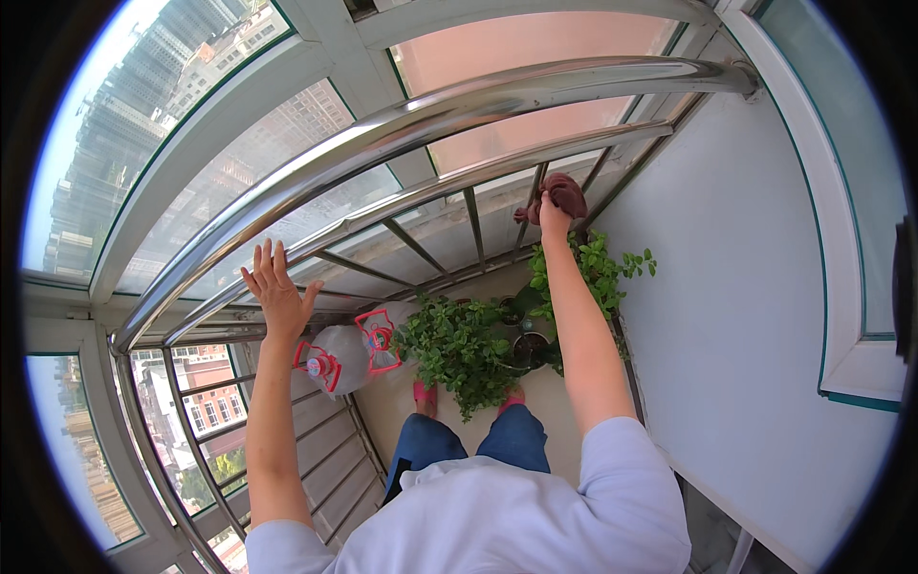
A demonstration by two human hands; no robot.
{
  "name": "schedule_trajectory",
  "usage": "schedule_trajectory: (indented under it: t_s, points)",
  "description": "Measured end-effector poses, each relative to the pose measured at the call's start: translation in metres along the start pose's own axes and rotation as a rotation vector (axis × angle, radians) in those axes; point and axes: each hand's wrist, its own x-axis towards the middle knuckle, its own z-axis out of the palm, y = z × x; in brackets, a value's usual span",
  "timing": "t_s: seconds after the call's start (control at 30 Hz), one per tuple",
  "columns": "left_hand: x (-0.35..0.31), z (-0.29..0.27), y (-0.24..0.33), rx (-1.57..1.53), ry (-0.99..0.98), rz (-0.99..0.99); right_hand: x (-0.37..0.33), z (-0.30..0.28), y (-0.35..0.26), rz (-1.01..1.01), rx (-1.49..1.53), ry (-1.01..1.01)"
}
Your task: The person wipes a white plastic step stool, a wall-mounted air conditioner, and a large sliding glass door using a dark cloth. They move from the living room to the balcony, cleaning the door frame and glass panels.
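A bunched maroon cloth (566, 194) is in my right hand (552, 218), whose fingers are closed on it. Cloth shows on both sides of the hand, against a thin upright bar (532, 206) below the lower rail. My left hand (279, 292) is spread with its fingers apart and holds nothing. It is at the lower steel rail (382, 212) on the left; whether the fingertips touch the metal I cannot tell. Above both hands curves the thick polished top rail (459, 105).
Leafy potted plants (459, 349) stand on the floor by my feet, with more foliage (598, 277) under my right forearm. Two big clear bottles with red handles (339, 359) stand to the left. Windows (316, 124) lie beyond the railing; a white wall (727, 249) rises on the right.
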Motion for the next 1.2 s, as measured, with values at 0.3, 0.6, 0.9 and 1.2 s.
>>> schedule_trajectory:
  t_s: [0.3,0.6,0.9,1.2]
  points:
    - [-0.006,-0.004,-0.012,-0.150,0.031,0.006,-0.169,-0.012,-0.169,-0.197,0.260,-0.157]
    - [-0.052,-0.048,-0.085,-0.878,0.152,-0.024,-0.343,0.117,-0.303,-1.007,-0.570,-0.237]
    - [-0.162,-0.083,-0.230,-0.883,0.443,-0.507,-0.531,0.257,-0.383,-1.235,-0.230,-0.672]
    - [-0.101,-0.171,-0.246,-0.577,0.662,-0.090,-0.438,0.094,-0.460,-0.089,0.777,-1.078]
